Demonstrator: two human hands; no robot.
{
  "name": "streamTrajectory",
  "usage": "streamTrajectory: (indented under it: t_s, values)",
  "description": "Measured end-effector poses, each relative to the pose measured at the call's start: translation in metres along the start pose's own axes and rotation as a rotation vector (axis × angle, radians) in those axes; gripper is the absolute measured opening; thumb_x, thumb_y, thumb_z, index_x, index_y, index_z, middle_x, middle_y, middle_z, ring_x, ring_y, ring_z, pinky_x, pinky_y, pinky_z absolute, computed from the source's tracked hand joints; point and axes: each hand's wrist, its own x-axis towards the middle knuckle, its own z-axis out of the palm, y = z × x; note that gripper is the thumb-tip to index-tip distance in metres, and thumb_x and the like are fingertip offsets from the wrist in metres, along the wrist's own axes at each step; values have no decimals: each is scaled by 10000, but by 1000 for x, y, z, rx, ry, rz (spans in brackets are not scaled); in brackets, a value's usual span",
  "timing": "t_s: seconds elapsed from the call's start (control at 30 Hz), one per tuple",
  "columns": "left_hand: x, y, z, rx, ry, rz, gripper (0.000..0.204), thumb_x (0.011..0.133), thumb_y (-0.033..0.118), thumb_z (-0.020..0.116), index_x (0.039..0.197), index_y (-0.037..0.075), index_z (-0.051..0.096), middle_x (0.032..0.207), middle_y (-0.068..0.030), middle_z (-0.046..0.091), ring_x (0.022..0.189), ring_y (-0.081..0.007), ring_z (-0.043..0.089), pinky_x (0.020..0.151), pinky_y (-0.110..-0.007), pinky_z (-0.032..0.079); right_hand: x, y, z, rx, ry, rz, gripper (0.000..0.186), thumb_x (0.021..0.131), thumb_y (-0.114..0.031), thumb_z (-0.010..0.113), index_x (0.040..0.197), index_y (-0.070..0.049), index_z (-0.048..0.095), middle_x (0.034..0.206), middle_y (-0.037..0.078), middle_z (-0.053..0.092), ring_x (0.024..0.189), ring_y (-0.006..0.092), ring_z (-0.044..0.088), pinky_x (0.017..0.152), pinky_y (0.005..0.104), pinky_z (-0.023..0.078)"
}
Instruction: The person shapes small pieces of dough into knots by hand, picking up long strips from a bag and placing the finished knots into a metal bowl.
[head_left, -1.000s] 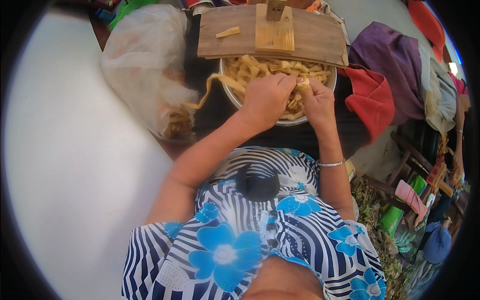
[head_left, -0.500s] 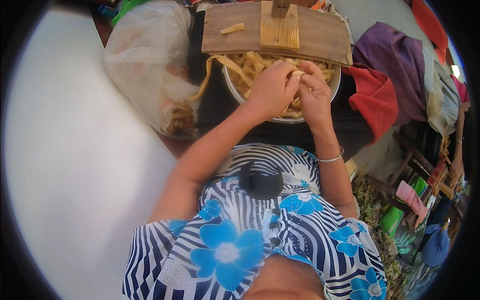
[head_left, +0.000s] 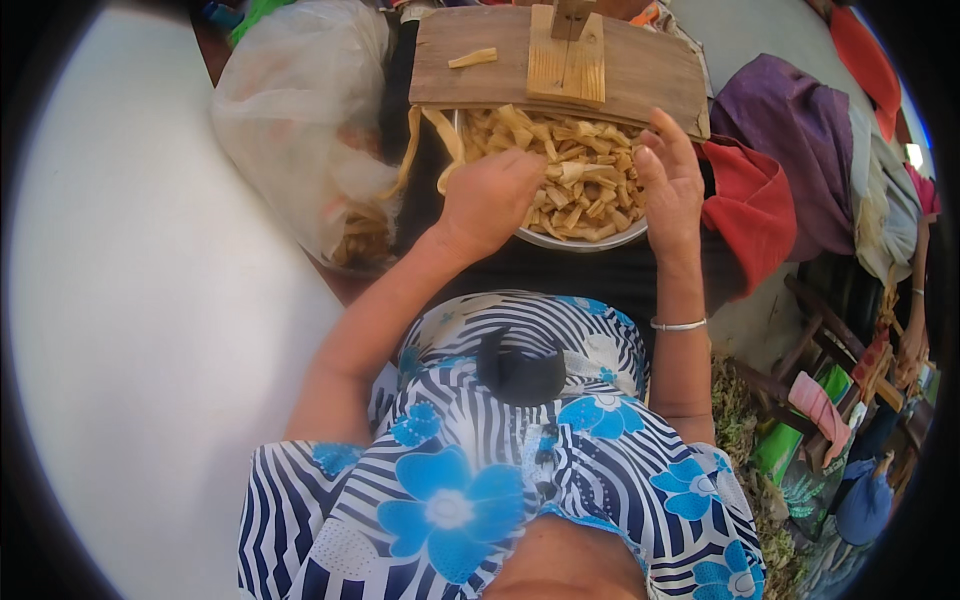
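My left hand [head_left: 490, 203] is closed over the left side of a metal bowl [head_left: 630, 237]. A long tan dried strip [head_left: 450, 140] loops up from beside the plastic bag and runs into that hand; a short end seems to poke out past the fingers. My right hand [head_left: 674, 195] hovers at the bowl's right rim, its fingers apart and nothing visible in it. Many short cut pieces of the same tan strip [head_left: 580, 205] fill the bowl, which rests on dark cloth over my lap.
A wooden board [head_left: 470, 85] lies across the bowl's far side, carrying a lighter wooden block [head_left: 566, 70] and one loose piece [head_left: 472, 58]. A clear plastic bag [head_left: 290, 120] with more strips stands left. Red cloth [head_left: 755, 200] and purple cloth [head_left: 780, 120] lie right.
My hands were together over the bowl and have parted. The left moved left and nearer me with the strip; the right moved right and opened, exposing the pieces between them.
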Motion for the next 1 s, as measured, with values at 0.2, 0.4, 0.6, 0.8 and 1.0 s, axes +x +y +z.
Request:
streamTrajectory:
  t_s: [0.2,0.4,0.6,0.8,1.0]
  values:
    - [30,11,3,-76,46,86,71,855,109,617,901,59,597,794,-121,610,707,-313,601,596,-361,476,33,-24,1,-207,-581,208,234,904,-139,629,1084,10,646,957,75,674,813,107,635,730,230,507]
    - [45,-10,-15,-447,-141,-386,87,904,113,584,920,28,584,755,-63,598,659,-140,554,612,-269,450,59,-23,-19,-178,-539,174,114,884,-79,621,974,-17,651,825,-1,650,690,69,598,616,194,470]
    - [60,-8,-29,-475,-163,-280,104,908,122,587,935,21,583,725,-27,554,664,-92,493,622,-260,437,63,-37,-1,-181,-393,19,249,916,-150,606,1127,-18,613,981,18,632,833,71,595,741,241,508]
    - [66,-2,-25,-412,-173,-196,117,900,135,591,930,21,586,743,-79,565,693,-158,532,664,-311,459,65,-48,11,-5,-622,378,157,898,-134,628,978,1,635,833,41,649,688,104,630,622,237,534]
    - [67,-9,-22,-661,-258,-369,107,909,122,579,908,15,589,678,-30,572,617,-107,514,574,-279,430,72,-35,4,37,-587,300,118,876,-97,639,935,6,634,753,33,625,610,91,583,563,214,478]
